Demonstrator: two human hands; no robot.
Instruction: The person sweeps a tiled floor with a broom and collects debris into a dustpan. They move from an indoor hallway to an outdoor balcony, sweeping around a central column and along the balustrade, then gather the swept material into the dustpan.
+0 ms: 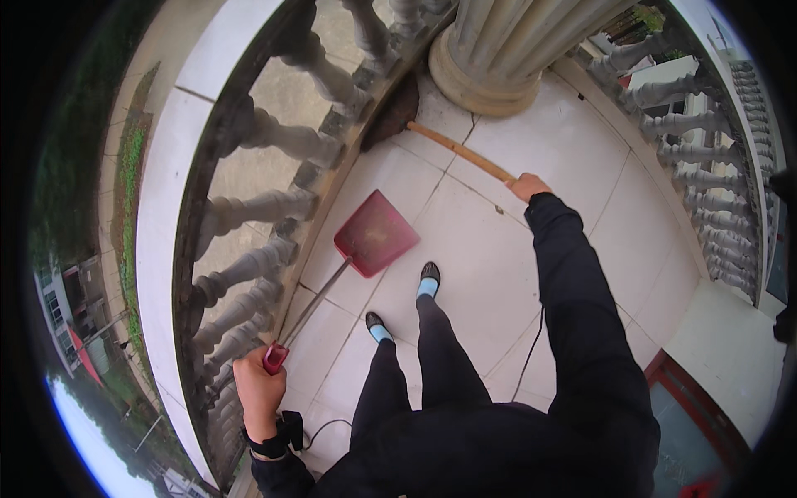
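My left hand [258,383] is closed around the red grip [275,358] of a long-handled dustpan. The dustpan's red pan [378,233] lies on the white tiles, with some dusty residue on its surface. In my right hand [528,185] is the wooden handle [464,151] of a broom. The dark broom head [393,113] rests at the foot of the balustrade, beyond the pan and left of the column. A small brown speck [499,210] sits on the floor near my right hand.
A fluted column [485,75] stands at the corner. Stone balusters [264,211] under a white rail [163,249] line the left side; another balustrade [700,118] curves along the right. A red-framed glass door [685,429] is at lower right. Thin black cables [529,355] hang beside my body.
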